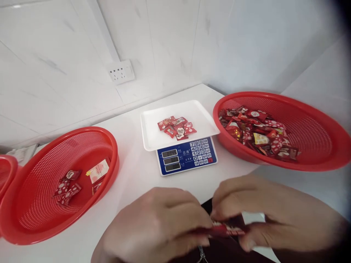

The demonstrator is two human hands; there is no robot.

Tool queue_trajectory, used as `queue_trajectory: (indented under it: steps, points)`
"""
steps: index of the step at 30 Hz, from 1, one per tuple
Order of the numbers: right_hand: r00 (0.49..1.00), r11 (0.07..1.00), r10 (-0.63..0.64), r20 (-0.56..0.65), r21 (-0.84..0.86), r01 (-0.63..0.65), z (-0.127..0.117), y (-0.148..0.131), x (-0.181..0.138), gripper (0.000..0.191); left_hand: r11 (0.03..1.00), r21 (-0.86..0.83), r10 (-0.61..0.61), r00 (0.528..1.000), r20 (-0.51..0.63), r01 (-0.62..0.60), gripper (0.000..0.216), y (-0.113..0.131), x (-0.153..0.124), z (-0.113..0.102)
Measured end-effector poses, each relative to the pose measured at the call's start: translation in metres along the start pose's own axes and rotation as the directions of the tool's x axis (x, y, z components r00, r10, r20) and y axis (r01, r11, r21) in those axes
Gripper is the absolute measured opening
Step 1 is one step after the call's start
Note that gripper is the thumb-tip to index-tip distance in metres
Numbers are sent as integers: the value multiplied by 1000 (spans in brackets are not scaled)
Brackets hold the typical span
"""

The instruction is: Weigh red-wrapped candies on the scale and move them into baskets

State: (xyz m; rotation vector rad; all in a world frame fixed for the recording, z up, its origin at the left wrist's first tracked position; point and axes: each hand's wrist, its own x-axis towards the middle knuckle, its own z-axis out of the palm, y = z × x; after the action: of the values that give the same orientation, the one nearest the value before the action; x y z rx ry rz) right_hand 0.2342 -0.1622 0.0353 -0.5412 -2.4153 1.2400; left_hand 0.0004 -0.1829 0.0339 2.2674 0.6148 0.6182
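Note:
My left hand (161, 223) and my right hand (263, 215) meet low in the view, both pinched on a small red wrapped candy packet (226, 230) held between the fingertips. Ahead of them stands a blue digital scale (186, 155) with a white tray (153, 135) carrying several red candy packets (177, 128). A large red mesh basket (309, 128) on the right holds a heap of red packets (257, 131). Another red mesh basket (38, 204) on the left holds a few packets (68, 186) and a pale one (98, 170).
Everything rests on a white counter (131, 182) set into a corner of white tiled walls. A wall socket (120, 71) sits above the counter. The rim of a third red basket (7, 171) shows at the far left edge.

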Motion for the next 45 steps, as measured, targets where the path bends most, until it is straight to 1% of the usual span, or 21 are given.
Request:
queue_trajectory:
  steps: [2,7,13,17,20,21,22,23,24,25,26,27,28,29,30,31,33,36,38,42,45]
  points:
    - [1000,1000,-15,-3,-27,15,4,-6,-3,24,994,97,46,998,34,-49,14,7,-3,2]
    - [998,997,22,-66,-66,-27,5,-7,0,14,972,234,4,998,62,-18,31,5,-1,1]
    - [995,998,-31,-100,-53,25,5,-4,0,11,988,143,55,997,48,-62,23,2,1,-2]
    - [984,996,-75,-160,-58,67,8,-2,1,10,991,88,93,995,44,-97,25,-3,3,-5]
    - [960,991,-121,-254,-77,105,8,5,5,8,994,64,93,996,-11,-92,21,-8,5,-4]
    - [947,990,-129,-293,-93,106,7,9,7,7,996,76,55,996,-66,-50,17,-10,5,-3]
    - [932,990,-121,-342,-111,88,4,15,10,8,995,95,3,987,-162,13,12,-13,5,-3]
    - [909,990,-96,-407,-132,46,1,21,14,8,990,113,-52,954,-295,89,7,-16,5,-2]
    - [871,989,-57,-487,-149,-18,-2,29,18,8,979,121,-95,888,-450,166,2,-19,5,-2]
    - [817,984,-12,-576,-153,-93,-5,37,24,7,968,111,-114,789,-603,225,4,-23,5,-2]
    - [752,976,27,-658,-145,-162,-7,45,31,7,963,90,-111,675,-730,255,6,-26,5,-2]
    - [690,968,53,-722,-133,-213,-8,53,39,7,964,64,-98,566,-819,259,6,-29,5,-4]
    - [643,963,59,-763,-126,-238,-8,61,48,7,967,39,-89,481,-872,251,5,-31,4,-5]
    - [624,961,47,-780,-134,-241,-6,69,58,8,971,17,-87,421,-903,238,4,-33,4,-6]
    - [627,955,22,-778,-168,-242,-3,77,68,9,974,-3,-91,380,-920,226,2,-34,4,-8]
    - [642,942,-13,-766,-226,-250,1,84,78,9,976,-17,-96,357,-929,218,2,-35,3,-9]
    - [686,871,-85,-723,-389,-301,11,98,97,11,976,-32,-108,349,-931,217,2,-35,3,-10]
    - [747,698,-134,-651,-598,-395,22,113,116,18,971,-34,-128,390,-912,238,1,-36,3,-9]
    - [764,636,-127,-632,-643,-426,24,119,120,18,965,-34,-139,401,-906,259,1,-37,2,-10]
    - [768,667,-116,-630,-622,-410,18,116,117,18,953,-45,-158,361,-919,301,3,-39,2,-13]
    - [796,680,-95,-598,-623,-387,13,114,119,18,946,-54,-168,342,-924,319,4,-40,2,-15]
